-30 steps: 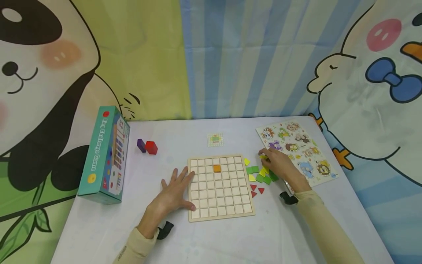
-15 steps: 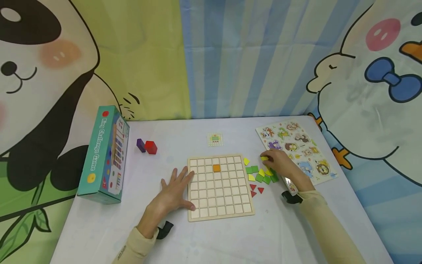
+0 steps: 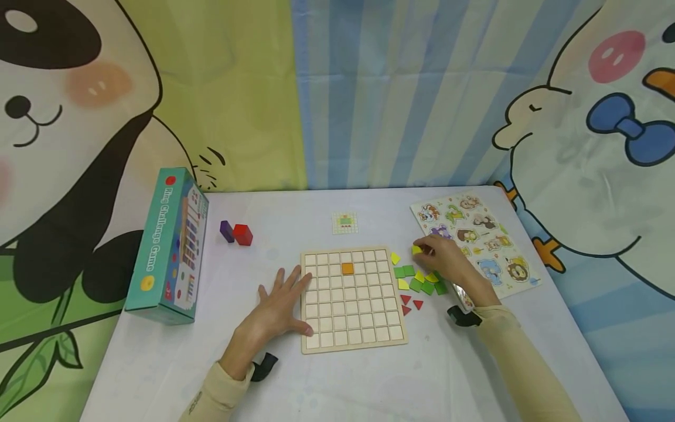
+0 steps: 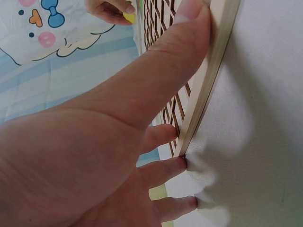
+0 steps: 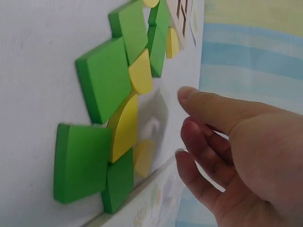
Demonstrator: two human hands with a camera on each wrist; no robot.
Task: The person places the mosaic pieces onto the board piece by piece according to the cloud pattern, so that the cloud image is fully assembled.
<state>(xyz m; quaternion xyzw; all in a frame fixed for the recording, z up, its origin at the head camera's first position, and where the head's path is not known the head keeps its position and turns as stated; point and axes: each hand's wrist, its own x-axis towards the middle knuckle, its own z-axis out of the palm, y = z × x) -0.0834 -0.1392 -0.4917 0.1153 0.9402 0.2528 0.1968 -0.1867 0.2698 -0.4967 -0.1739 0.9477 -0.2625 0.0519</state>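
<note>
Step in hand: picking a piece. Right hand (image 3: pixel 445 264), right of the grid board (image 3: pixel 352 299), pinches a yellow piece (image 3: pixel 416 250) in curled fingers. Left hand (image 3: pixel 279 305) lies flat, bracing the board's left edge. Next, probably: seat the piece squarely in a cell.

My right hand (image 5: pixel 236 151) hovers just above the white table (image 5: pixel 33 66), fingers (image 5: pixel 208 111) loosely curled and holding nothing. Beside it lie green square tiles (image 5: pixel 102 78) touching yellow rounded tiles (image 5: pixel 125 125) in a cluster.
</note>
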